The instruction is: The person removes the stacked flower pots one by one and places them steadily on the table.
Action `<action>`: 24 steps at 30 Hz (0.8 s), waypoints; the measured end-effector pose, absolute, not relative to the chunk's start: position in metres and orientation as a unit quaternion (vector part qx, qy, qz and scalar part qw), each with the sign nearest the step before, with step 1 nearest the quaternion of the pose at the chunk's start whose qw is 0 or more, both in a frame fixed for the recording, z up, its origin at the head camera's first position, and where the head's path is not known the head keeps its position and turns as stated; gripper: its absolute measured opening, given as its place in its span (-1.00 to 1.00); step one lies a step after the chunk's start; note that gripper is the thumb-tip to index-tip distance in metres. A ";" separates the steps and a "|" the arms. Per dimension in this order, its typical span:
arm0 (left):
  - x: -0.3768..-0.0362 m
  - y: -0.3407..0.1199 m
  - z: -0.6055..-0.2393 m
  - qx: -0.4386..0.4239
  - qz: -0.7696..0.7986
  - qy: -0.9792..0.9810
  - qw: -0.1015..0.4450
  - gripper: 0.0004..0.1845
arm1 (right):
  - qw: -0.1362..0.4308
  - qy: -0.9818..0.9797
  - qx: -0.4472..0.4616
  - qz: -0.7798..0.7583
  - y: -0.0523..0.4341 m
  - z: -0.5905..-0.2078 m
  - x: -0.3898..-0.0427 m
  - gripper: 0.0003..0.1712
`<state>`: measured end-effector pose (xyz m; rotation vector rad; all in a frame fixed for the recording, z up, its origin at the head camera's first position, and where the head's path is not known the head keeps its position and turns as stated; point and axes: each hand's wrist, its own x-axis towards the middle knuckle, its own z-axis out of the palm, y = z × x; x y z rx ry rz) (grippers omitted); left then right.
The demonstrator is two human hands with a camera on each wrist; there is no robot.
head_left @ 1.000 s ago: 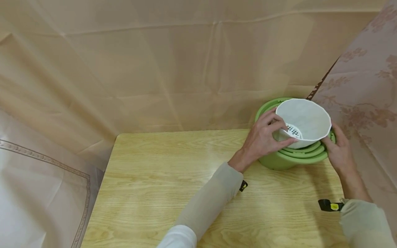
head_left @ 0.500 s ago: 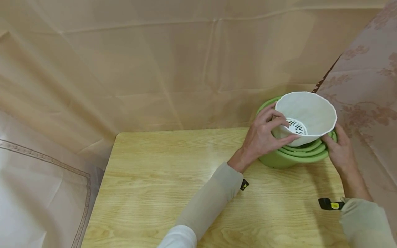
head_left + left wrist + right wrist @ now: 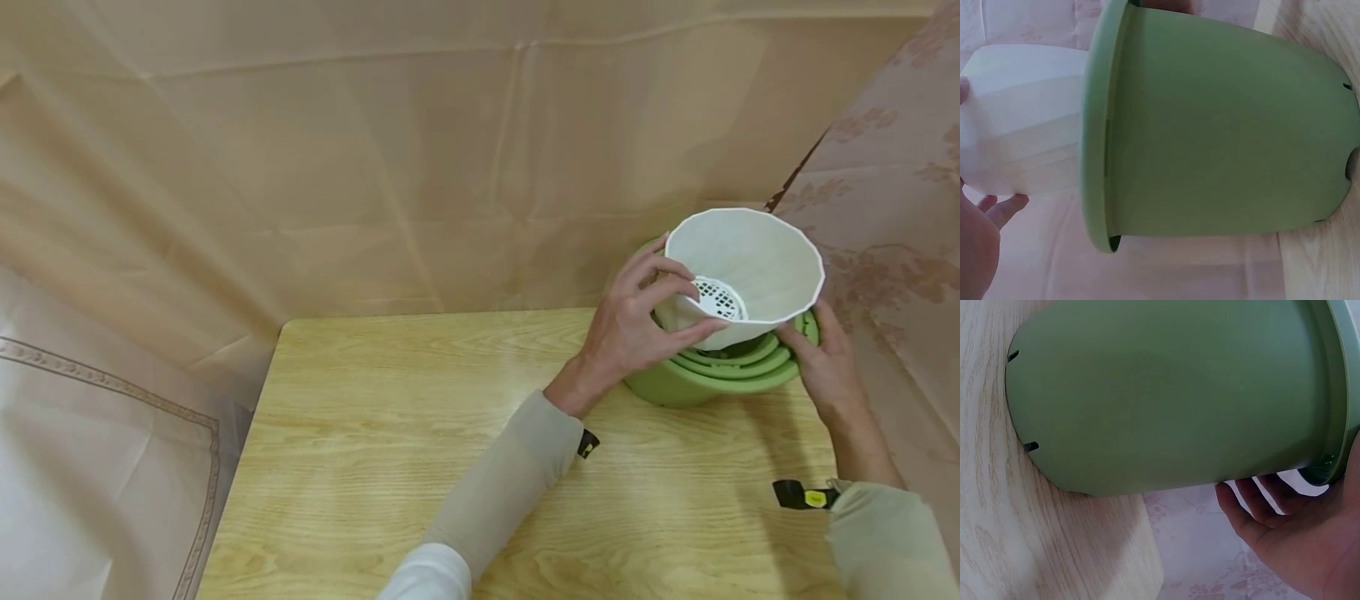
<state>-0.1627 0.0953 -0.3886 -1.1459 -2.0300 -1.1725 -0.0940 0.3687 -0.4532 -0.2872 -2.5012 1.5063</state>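
My left hand (image 3: 633, 321) pinches the near-left rim of a white flowerpot (image 3: 772, 258), thumb outside and some fingers inside. The pot's lattice base (image 3: 718, 298) shows through its mouth. Its lower end is still inside a stack of nested green flowerpots (image 3: 697, 390). My right hand (image 3: 832, 367) grips the right side of the green rim, thumb on top. In the left wrist view, the white wall (image 3: 1029, 125) sticks out past the green rim (image 3: 1094, 137). The right wrist view has my fingers (image 3: 1235, 509) bent under the rim, against the outer green wall (image 3: 1166, 394).
The green pots stand upright at the back right corner of a wood-grain table (image 3: 412, 433). Behind hangs a beige cloth (image 3: 360, 167); a floral cloth (image 3: 892, 250) hangs close on the right. A pale cloth (image 3: 90, 467) is at the left.
The white pot has risen up out of the green stack, and its rim has shifted slightly right and toward the back. My left hand rose with it; my right hand stays at the green rim.
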 end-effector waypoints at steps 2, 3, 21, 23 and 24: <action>-0.162 0.092 -0.386 -0.422 -0.431 -0.752 0.265 -0.60 | 0.092 -0.848 -0.086 0.514 0.371 -0.454 -0.094 -0.34; -0.162 0.091 -0.386 -0.421 -0.433 -0.751 0.267 -0.60 | 0.086 -0.849 -0.081 0.514 0.372 -0.455 -0.094 -0.34; -0.157 0.071 -0.382 -0.403 -0.475 -0.727 0.291 -0.60 | 0.049 -0.836 -0.039 0.546 0.384 -0.462 -0.088 -0.16; -0.157 0.069 -0.382 -0.401 -0.483 -0.720 0.296 -0.61 | 0.051 -0.840 -0.037 0.538 0.383 -0.461 -0.090 -0.16; -0.157 0.068 -0.382 -0.400 -0.487 -0.717 0.299 -0.61 | 0.053 -0.846 -0.034 0.529 0.382 -0.461 -0.091 -0.16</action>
